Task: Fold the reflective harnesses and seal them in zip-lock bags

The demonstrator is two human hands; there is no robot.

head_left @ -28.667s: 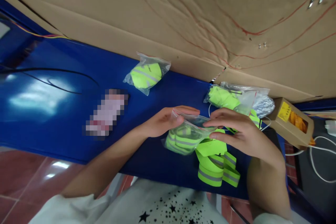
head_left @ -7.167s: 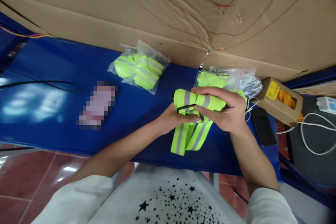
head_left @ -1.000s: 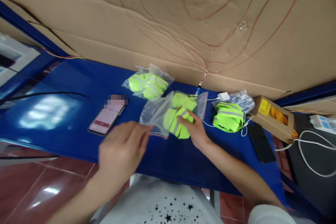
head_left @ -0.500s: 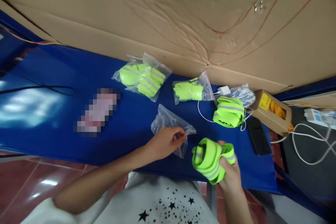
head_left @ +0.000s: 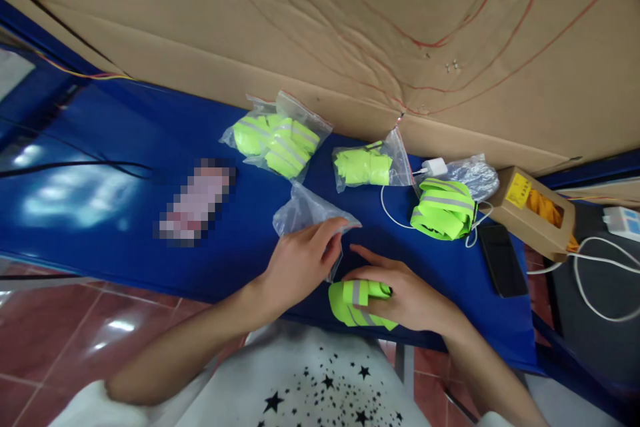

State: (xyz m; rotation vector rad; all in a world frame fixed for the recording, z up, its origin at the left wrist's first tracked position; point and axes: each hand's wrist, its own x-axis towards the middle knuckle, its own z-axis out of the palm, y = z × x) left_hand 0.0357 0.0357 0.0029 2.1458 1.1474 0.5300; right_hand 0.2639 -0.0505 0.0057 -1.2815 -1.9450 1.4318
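A clear plastic bag [head_left: 300, 210] lies on the blue table, its opening edge pinched by my left hand [head_left: 303, 260]. Close to the table's front edge, my right hand [head_left: 405, 293] holds a rolled neon-yellow reflective strap [head_left: 357, 303], with its index finger stretched toward the bag. The strap is just right of and below the bag's mouth, outside it. Another rolled reflective strap [head_left: 444, 209] rests unbagged to the right. Behind the hands lie bagged neon straps [head_left: 285, 147] and one more bagged strap [head_left: 364, 165].
At the right are a black phone [head_left: 504, 260], a cardboard box [head_left: 535, 213], a white charger [head_left: 434, 167] with its cable and a crumpled silvery bag [head_left: 473, 177]. A pixelated item [head_left: 197, 203] lies left. A cardboard wall [head_left: 320, 33] stands behind the table.
My right hand has moved left with the strap, closer to the bag, and turned it over. My left hand has shifted slightly left with the bag. The view has tilted a little.
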